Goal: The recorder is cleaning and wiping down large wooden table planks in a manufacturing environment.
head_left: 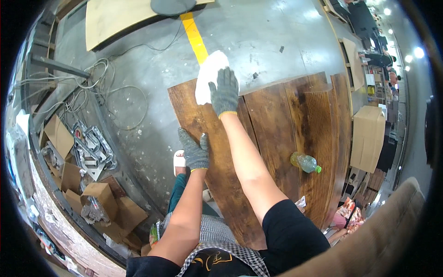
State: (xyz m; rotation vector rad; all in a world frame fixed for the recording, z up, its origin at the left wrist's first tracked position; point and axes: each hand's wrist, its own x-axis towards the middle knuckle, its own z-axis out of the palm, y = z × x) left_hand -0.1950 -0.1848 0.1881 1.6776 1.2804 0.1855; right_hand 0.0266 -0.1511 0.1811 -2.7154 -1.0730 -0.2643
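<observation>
A long brown wooden plank (191,104) with dark grain lies in front of me, running from near my body to its far end. On that far end, partly past its edge, rests a bunched white cloth (210,69). My right hand (224,92), in a dark grey knit glove, lies flat on the cloth with fingers stretched out. Closer in, my left hand (194,150), gloved alike, grips the plank's left edge; its thumb is on top and its fingers run along the side. The fingertips' underside contact is hidden.
More brown planks (272,124) lie side by side to the right, carrying a clear bottle (304,162) with a green cap. At left stand a metal frame (127,159), loose cables (99,74) and opened cardboard boxes (99,201). A stacked carton (368,138) stands far right.
</observation>
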